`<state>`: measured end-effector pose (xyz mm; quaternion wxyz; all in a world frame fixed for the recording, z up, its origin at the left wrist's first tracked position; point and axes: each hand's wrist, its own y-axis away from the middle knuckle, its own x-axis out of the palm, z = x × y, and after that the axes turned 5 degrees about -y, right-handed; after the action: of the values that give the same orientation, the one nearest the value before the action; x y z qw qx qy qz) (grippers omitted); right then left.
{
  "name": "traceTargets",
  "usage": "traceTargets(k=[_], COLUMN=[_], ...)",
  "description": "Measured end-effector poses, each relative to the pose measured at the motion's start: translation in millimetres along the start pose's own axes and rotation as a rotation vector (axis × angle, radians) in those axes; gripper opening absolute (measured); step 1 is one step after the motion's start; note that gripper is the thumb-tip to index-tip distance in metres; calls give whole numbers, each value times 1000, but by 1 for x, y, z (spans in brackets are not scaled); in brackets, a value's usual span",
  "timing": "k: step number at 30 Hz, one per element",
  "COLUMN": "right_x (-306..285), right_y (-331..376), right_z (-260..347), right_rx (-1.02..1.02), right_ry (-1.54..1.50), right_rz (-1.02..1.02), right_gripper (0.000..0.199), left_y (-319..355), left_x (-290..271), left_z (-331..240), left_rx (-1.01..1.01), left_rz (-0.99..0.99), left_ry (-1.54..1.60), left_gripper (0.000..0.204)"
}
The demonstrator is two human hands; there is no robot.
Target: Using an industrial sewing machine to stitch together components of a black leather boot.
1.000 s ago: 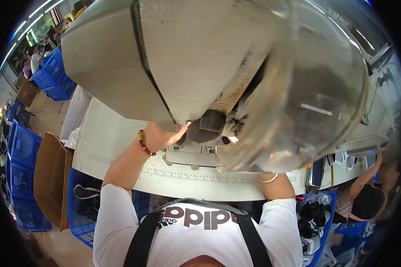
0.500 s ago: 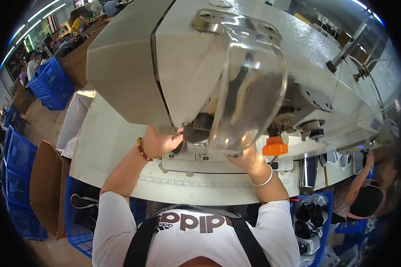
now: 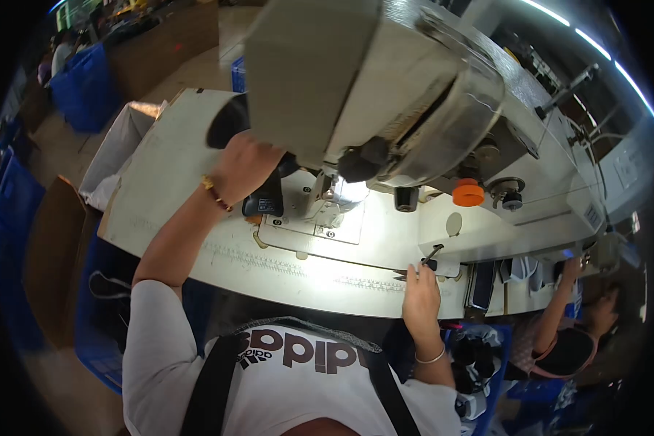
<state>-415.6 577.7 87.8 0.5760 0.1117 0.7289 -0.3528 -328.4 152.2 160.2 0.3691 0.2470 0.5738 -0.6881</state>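
The left hand [image 3: 247, 166] has its grip curled over a black piece [image 3: 266, 198], just left of the metal foot [image 3: 332, 203] under the sewing machine [image 3: 301, 69]; a sideways tug could twist the piece or catch it on that foot. The right hand [image 3: 421, 299] is at a small dark tool [image 3: 433, 253] (how tight its grip is, I cannot tell), and a careless sweep could knock this off the bench [image 3: 167, 182]

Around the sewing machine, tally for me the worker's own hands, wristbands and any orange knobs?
Left hand, right hand: 2
Beaded bracelet, pale bangle: 2
Orange knob: 1
Total: 5
Dark material by the left hand: piece count unclear, uncounted.
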Motion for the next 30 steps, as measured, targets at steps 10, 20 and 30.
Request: traceTargets(k=[10,20,30], right_x=[34,-37,-90], right_y=[27,-66,-140], right_z=[-33,87,121], right_rx=[-38,-326,-769], right_ry=[-139,-522,-217], right_rz=[-58,-238,-388], right_gripper=[17,31,21], left_y=[90,90,89], left_x=[-86,-68,-72], left_z=[-51,-79,-80], left_rx=[-218,-462,-469], left_rz=[-191,-315,-325], left_ry=[625,665,659], left_gripper=[28,20,17])
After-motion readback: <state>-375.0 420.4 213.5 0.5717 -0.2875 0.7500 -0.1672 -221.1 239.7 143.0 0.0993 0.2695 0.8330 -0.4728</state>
